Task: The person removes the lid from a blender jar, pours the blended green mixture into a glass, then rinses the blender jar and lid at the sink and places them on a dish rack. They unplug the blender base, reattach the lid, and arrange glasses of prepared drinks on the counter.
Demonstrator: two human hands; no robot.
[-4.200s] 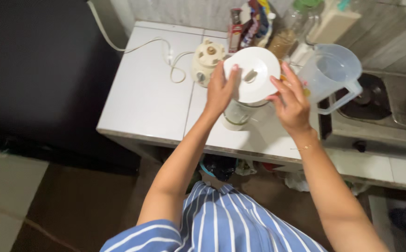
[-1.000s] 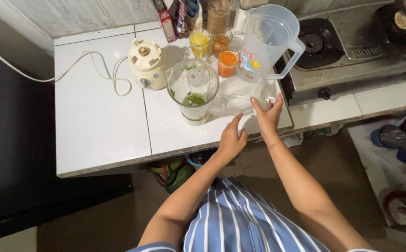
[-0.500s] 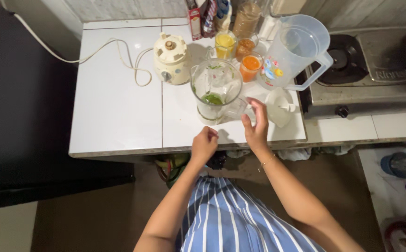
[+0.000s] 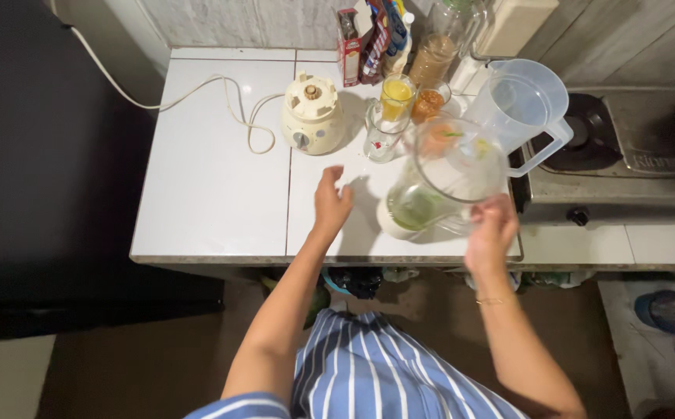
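Counter: white tiled top [image 4: 213, 178], dark gap on its left, stove beside it on the right.
Back row: carton [image 4: 347, 56], packets, jar of brown powder [image 4: 436, 54].
Middle: cream blender base [image 4: 312, 114] with its looped cord [image 4: 233, 101]; 3 glasses, 1 empty [image 4: 380, 136].
Right: clear plastic pitcher [image 4: 525, 109].

The left hand [image 4: 331, 202] hovered with its fingers spread loosely, arm extended forward; the right hand [image 4: 492, 231] was curled closed in a grip, wrist raised.
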